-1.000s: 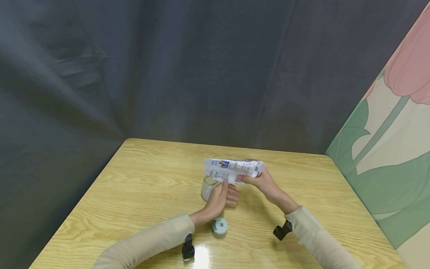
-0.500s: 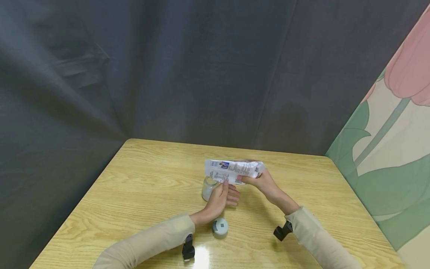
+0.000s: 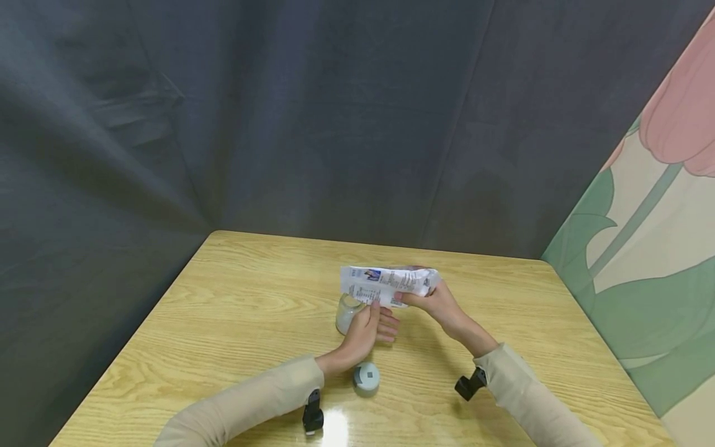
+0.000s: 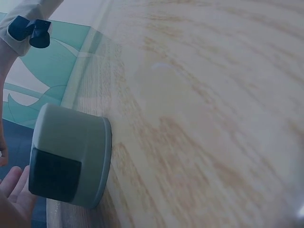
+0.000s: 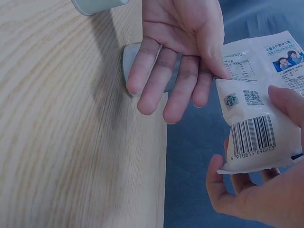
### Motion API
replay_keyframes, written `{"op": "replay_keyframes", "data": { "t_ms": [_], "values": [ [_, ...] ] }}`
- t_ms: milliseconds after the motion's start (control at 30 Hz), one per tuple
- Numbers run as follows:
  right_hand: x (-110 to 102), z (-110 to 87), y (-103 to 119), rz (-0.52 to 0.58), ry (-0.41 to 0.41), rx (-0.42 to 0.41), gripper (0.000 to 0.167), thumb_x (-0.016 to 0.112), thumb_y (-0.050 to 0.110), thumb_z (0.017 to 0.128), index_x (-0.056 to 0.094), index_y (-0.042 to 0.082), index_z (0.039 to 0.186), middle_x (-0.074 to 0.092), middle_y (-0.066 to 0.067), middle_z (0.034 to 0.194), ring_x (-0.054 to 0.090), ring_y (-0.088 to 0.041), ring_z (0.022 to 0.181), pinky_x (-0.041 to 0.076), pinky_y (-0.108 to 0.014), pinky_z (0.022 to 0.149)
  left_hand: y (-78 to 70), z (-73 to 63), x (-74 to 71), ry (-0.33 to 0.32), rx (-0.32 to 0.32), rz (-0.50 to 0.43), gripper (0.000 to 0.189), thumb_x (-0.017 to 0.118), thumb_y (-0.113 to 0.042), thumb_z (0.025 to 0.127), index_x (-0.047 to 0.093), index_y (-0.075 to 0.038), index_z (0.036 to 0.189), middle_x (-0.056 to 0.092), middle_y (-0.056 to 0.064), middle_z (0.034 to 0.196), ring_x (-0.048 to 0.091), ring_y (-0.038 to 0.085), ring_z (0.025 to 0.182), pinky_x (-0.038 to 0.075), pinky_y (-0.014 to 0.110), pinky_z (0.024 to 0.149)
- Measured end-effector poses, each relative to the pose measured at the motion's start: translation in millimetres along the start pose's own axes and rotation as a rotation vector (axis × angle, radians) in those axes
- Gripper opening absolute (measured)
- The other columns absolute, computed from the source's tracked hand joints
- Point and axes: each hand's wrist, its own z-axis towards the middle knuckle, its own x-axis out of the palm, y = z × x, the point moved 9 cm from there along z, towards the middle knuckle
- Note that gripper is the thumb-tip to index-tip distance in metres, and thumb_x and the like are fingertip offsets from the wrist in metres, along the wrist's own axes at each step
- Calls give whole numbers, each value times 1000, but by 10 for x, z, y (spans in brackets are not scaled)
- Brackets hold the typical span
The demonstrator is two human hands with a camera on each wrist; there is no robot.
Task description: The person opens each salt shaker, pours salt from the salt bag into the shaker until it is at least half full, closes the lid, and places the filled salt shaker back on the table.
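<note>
My right hand (image 3: 441,303) grips the right end of a white printed packet (image 3: 368,283), thumb on the near face and fingers behind. A barcode and small pictures show on the packet (image 5: 256,109) in the right wrist view. My left hand (image 3: 360,332) is held with its fingers (image 5: 183,88) extended, and its thumb touches the packet's lower edge. Just behind that hand stands a clear glass jar (image 3: 344,318), partly covered by the hand; the packet's left end hangs over its mouth. Nearer to me sits a pale grey-green lid (image 4: 71,152) with a dark patch on its side.
The wooden table (image 3: 240,298) bears the jar and the lid. A dark curtain (image 3: 346,124) rises behind its far edge, and a floral cloth (image 3: 642,261) hangs to the right. Each wrist carries a small black camera (image 3: 313,413).
</note>
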Motion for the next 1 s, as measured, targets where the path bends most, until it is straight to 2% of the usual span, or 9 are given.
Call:
{"op": "replay_keyframes", "data": {
  "t_ms": [633,1000],
  "values": [
    [11,-3,38,-8,0,3,44,65,-11,90,56,-1,132,67,-10,122,67,-25,107,60,-36,83,9,5,-5,-6,6,-5,56,17,-30,112,48,16,119,64,27,110,66,46,99,62,40,81],
    [9,-11,43,-16,-2,7,44,67,-7,91,56,0,133,66,-9,124,66,-26,108,60,-37,84,22,10,-1,-12,2,-24,56,17,-30,112,47,17,119,63,31,112,62,51,101,61,44,83]
  ]
}}
